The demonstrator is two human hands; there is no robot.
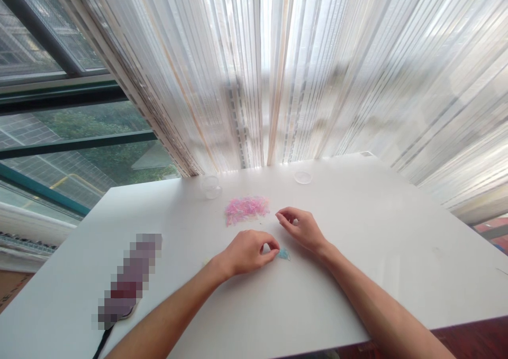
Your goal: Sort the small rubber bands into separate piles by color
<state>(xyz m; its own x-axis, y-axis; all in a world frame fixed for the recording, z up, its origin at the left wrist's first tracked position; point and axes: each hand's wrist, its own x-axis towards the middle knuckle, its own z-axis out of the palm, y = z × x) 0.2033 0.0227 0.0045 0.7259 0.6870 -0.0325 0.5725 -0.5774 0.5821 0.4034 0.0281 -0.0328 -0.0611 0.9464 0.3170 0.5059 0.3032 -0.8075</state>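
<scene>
Left hand (250,252): pinched by blue bits (284,254), hold unclear
Right hand (306,229): narrow, hold unclear
Pink heap (246,209): mid-frame, below-right of cup (210,187)

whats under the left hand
Small blue pieces show at the tip of the left hand, something pale yellow by its wrist; whatever lies beneath the palm is hidden.

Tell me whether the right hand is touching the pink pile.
Apart: the head view shows a narrow strip of white tabletop between the right hand and the pink pile's right edge.
</scene>
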